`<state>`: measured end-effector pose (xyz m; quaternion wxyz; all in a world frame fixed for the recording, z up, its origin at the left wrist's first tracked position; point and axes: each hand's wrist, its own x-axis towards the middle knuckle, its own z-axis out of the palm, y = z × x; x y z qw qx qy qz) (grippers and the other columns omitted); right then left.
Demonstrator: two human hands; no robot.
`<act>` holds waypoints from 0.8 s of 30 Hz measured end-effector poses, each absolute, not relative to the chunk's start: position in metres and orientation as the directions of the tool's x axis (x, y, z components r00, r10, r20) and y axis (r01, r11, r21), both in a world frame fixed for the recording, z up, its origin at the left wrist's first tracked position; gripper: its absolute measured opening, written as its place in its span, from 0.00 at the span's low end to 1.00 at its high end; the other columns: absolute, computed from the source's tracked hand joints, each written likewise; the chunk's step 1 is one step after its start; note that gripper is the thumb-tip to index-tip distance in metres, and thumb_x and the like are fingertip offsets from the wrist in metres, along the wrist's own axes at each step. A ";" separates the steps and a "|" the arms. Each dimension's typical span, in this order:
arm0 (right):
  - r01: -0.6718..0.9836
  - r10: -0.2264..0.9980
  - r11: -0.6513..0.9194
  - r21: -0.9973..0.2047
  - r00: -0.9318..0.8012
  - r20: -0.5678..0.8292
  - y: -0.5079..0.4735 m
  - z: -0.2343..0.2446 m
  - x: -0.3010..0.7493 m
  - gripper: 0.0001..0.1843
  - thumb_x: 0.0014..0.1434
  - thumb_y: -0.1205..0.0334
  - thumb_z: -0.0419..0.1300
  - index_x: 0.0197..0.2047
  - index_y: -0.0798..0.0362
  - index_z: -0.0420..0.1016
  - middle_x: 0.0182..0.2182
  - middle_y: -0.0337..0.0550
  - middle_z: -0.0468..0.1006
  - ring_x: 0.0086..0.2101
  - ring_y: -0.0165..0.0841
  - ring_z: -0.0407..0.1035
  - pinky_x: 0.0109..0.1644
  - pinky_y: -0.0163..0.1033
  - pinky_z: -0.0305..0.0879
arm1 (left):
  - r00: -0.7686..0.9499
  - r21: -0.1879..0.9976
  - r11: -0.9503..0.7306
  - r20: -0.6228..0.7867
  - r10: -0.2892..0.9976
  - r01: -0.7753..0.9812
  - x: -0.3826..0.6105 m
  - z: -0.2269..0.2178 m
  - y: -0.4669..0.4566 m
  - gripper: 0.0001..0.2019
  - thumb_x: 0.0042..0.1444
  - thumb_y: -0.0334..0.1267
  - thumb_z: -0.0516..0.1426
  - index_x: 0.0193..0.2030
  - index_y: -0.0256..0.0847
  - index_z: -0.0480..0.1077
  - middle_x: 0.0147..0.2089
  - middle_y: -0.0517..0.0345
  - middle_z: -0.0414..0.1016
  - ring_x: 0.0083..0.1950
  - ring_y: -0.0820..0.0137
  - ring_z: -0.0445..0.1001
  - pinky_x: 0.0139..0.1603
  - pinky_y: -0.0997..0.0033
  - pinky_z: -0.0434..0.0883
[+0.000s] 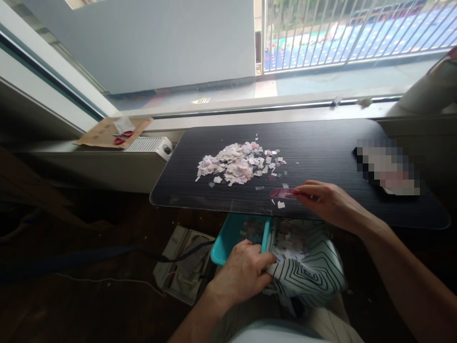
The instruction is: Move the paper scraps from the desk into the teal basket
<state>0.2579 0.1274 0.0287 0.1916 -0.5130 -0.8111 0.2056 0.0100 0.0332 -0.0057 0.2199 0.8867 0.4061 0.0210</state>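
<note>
Paper scraps (239, 164) lie on a dark table (321, 147); the right hand (323, 201) grips a pink tool (280, 193) (translucent), the left hand (246, 269) clutching patterned cloth (309, 276) against a teal bin (222, 245).

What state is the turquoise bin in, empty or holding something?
Holding something: pale scraps show inside the turquoise bin, toward the black tabletop; how deep they lie, I cannot tell.
</note>
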 end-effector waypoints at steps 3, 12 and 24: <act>0.731 0.901 0.391 -0.559 -0.427 0.072 0.127 0.024 0.263 0.15 0.61 0.54 0.51 0.39 0.49 0.78 0.33 0.39 0.76 0.29 0.28 0.68 0.32 0.33 0.60 | 0.670 0.411 -0.574 -0.136 0.729 0.708 0.010 -0.005 0.034 0.05 0.52 0.34 0.55 0.36 0.43 0.71 0.26 0.61 0.66 0.31 0.69 0.65 0.37 0.70 0.60; 0.737 0.920 0.354 -0.576 -0.385 0.073 0.113 0.015 0.288 0.15 0.60 0.53 0.52 0.39 0.50 0.78 0.34 0.41 0.76 0.28 0.30 0.68 0.32 0.35 0.61 | 0.664 0.422 -0.567 -0.122 0.738 0.708 0.010 -0.005 0.033 0.06 0.53 0.34 0.55 0.37 0.44 0.71 0.26 0.62 0.66 0.30 0.69 0.65 0.37 0.70 0.60; 0.678 0.887 0.366 -0.637 -0.462 0.017 0.112 0.029 0.268 0.15 0.62 0.56 0.50 0.41 0.51 0.77 0.38 0.45 0.76 0.35 0.33 0.69 0.38 0.37 0.62 | 0.672 0.394 -0.579 -0.154 0.724 0.714 0.012 0.000 0.034 0.05 0.54 0.34 0.55 0.37 0.43 0.71 0.26 0.61 0.67 0.31 0.68 0.67 0.38 0.69 0.61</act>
